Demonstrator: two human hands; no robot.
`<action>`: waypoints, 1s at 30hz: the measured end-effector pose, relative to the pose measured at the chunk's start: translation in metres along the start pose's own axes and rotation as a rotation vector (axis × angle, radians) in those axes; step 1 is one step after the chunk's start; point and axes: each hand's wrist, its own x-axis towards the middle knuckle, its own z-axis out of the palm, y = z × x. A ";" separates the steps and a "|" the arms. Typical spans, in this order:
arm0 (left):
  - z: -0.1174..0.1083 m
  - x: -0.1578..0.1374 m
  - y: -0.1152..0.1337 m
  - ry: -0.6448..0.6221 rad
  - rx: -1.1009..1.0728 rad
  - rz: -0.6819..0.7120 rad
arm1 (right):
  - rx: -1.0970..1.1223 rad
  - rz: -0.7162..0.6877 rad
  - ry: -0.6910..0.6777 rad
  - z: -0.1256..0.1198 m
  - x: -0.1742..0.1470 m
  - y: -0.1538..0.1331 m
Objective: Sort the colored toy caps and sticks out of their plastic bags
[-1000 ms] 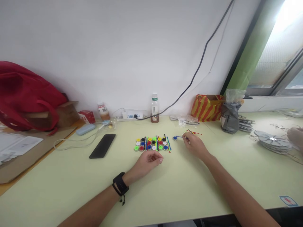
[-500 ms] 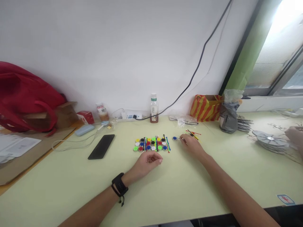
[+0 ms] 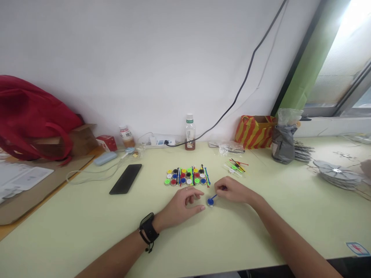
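My right hand (image 3: 232, 189) pinches the thin end of a blue stick with a round blue disc head (image 3: 210, 202), which looks like a small spinner toy. The head hangs toward the left, just above or on the table; I cannot tell which. Beside it, my left hand (image 3: 185, 202) has thumb and fingers apart, holding nothing, the fingertips a little left of the disc. Behind the hands lie rows of small round coloured pieces (image 3: 188, 175) with coloured sticks (image 3: 206, 177) between them. Farther right is a loose pile of coloured sticks and discs (image 3: 237, 166).
A black phone (image 3: 125, 179) lies left of the rows. Against the wall stand a drink bottle (image 3: 190, 133), a power strip (image 3: 162, 141) and a striped bag (image 3: 255, 132). Grey discs (image 3: 337, 175) are stacked at right, near another person's hand (image 3: 365, 168). A red bag (image 3: 37, 112) sits far left.
My right hand has come from the pile toward me and leftward, carrying the blue-headed stick. My left hand has opened its fingers and shifted slightly right.
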 end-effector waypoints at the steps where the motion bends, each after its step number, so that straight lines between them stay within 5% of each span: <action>1: 0.000 -0.001 0.002 -0.012 0.028 0.034 | 0.057 -0.033 -0.030 0.005 0.001 -0.005; 6: -0.003 -0.001 0.006 -0.078 0.041 0.113 | 0.255 -0.103 -0.105 0.018 0.003 -0.017; 13: -0.001 0.004 -0.007 0.030 -0.088 -0.046 | 0.333 -0.143 0.028 0.007 0.000 -0.020; 21: -0.003 0.006 -0.014 0.051 -0.404 -0.137 | 0.739 -0.031 -0.062 0.007 -0.002 -0.026; 30: -0.003 0.006 -0.010 0.029 -0.418 -0.097 | 0.787 -0.097 -0.008 0.015 0.000 -0.034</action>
